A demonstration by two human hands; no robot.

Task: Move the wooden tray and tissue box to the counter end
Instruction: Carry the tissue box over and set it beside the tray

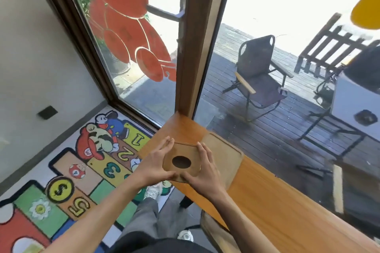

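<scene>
- Head view: long orange-brown wooden bench [267, 197] runs along the window, its far end at the brown window post [193, 47]; bare bench top beyond the box.
- Light wooden tray with rounded corners [228, 150] lies flat near that end, close to the window-side edge.
- Square brown wooden tissue box with round hole [181, 161] overlaps the tray's left part.
- Left hand [154, 164] grip: fingers spread, clasping the box's left side.
- Right hand [203, 170] grip: clasping its right side.
</scene>
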